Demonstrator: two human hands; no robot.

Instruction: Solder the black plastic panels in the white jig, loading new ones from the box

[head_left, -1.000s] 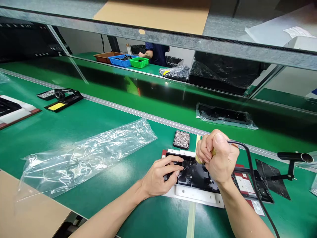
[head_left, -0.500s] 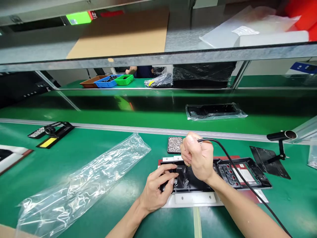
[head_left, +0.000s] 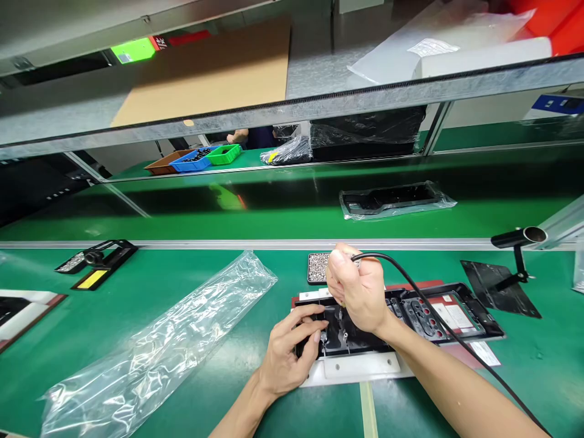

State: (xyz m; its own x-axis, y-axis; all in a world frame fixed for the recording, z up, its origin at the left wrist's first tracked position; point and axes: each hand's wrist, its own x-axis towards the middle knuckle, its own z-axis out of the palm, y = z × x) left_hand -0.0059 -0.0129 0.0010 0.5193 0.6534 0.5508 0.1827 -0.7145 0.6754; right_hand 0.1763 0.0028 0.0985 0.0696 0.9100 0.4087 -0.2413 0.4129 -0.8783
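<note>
A long black plastic housing [head_left: 365,342] lies open side up on a white fixture [head_left: 360,367] with red edging. My right hand [head_left: 358,289] is closed in a fist around a corded electric screwdriver, whose body is mostly hidden; its black cable [head_left: 413,286] leaves the top of the fist. The tool's lower end points down into the housing's left half. My left hand [head_left: 294,347] rests over the housing's left end, thumb and fingers drawn together on a small part that I cannot make out. Just behind the fist, a black tray [head_left: 316,267] holds small metal pieces, probably screws.
A clear plastic bag [head_left: 168,334] lies left. Black bracket parts [head_left: 103,264] are at far left; a stand with a tube [head_left: 517,237] is at right. Behind are a bagged black housing [head_left: 396,199], several bins [head_left: 191,159] and an overhead shelf [head_left: 255,115]. Another person's arm [head_left: 238,135] shows beyond.
The view has tilted and shifted slightly. My right fist has moved a little left relative to the housing; my left hand stays at its left end.
</note>
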